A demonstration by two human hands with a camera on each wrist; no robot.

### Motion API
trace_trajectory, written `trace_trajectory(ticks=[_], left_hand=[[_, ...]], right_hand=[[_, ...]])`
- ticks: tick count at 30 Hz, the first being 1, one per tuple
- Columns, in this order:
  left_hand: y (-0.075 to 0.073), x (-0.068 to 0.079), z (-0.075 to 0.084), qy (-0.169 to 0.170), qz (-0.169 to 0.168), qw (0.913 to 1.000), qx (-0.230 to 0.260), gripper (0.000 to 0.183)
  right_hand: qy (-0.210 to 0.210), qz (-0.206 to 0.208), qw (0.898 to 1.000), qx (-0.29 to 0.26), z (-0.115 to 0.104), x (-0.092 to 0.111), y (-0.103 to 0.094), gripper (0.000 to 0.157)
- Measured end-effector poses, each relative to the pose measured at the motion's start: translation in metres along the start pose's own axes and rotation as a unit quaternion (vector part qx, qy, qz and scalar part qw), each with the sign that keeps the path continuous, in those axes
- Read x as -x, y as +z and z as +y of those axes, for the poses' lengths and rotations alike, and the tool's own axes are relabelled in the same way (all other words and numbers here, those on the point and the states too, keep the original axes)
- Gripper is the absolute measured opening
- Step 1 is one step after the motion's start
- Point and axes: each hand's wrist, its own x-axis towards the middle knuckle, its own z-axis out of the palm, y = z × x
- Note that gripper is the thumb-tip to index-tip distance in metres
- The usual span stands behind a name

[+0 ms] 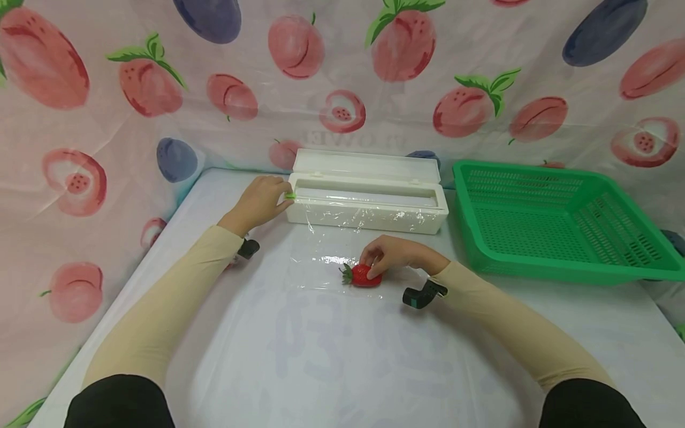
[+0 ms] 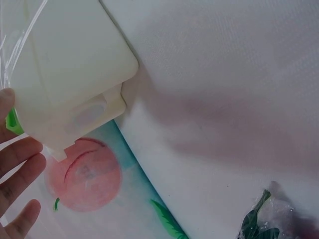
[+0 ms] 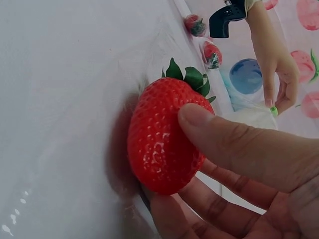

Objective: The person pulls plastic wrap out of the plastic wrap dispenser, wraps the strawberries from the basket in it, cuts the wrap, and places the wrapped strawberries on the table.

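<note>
My right hand (image 1: 395,252) pinches a red strawberry (image 1: 362,276) with green leaves between thumb and fingers. The strawberry is low over a clear sheet of plastic wrap (image 1: 316,274), its leaves toward the left. This wrap runs from the front of a white wrap dispenser box (image 1: 369,217), whose lid (image 1: 366,166) stands raised. At the box's left end, my left hand (image 1: 259,201) pinches a small green slider (image 1: 290,195) between thumb and index finger. The left wrist view shows the other fingers spread apart beside the box's end.
A green plastic basket (image 1: 567,270) stands right of the dispenser. Two plastic-wrapped strawberries, one nearer (image 3: 195,25) and one beside it (image 3: 212,55), lie toward the left table edge, mostly hidden by my left arm in the head view. A fruit-patterned sheet (image 1: 214,148) hangs behind the table.
</note>
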Motion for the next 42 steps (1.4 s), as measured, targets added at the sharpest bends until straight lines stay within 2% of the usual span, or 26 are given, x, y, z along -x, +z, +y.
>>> trace_trajectory(ticks=[10, 25, 31, 34, 37, 40, 42], left_hand=[[-0.001, -0.001, 0.0, 0.003, 0.004, 1.0, -0.002, 0.016], [-0.003, 0.004, 0.004, -0.005, 0.0, 1.0, 0.001, 0.019], [-0.008, 0.008, 0.004, -0.011, -0.004, 0.9998, -0.014, 0.029], [-0.013, 0.012, 0.009, -0.017, 0.013, 0.9996, -0.018, 0.033], [-0.018, 0.018, 0.021, 0.006, 0.053, 0.9983, -0.022, 0.031], [-0.021, 0.024, 0.041, 0.055, 0.095, 0.9937, -0.024, 0.027], [-0.023, 0.029, 0.057, 0.089, 0.104, 0.9904, -0.019, 0.025]], right_hand=[[-0.001, 0.004, 1.0, 0.022, 0.0, 0.001, -0.002, 0.027], [-0.007, 0.013, 1.0, 0.009, 0.005, 0.004, -0.005, 0.032], [-0.029, 0.008, 0.999, -0.013, 0.012, 0.012, -0.011, 0.037], [-0.046, 0.012, 0.999, -0.027, 0.016, 0.02, -0.015, 0.041], [-0.064, 0.021, 0.997, -0.037, 0.019, 0.031, -0.018, 0.045], [-0.08, 0.036, 0.995, -0.04, 0.019, 0.043, -0.019, 0.046], [-0.091, 0.049, 0.994, -0.043, 0.02, 0.05, -0.016, 0.046]])
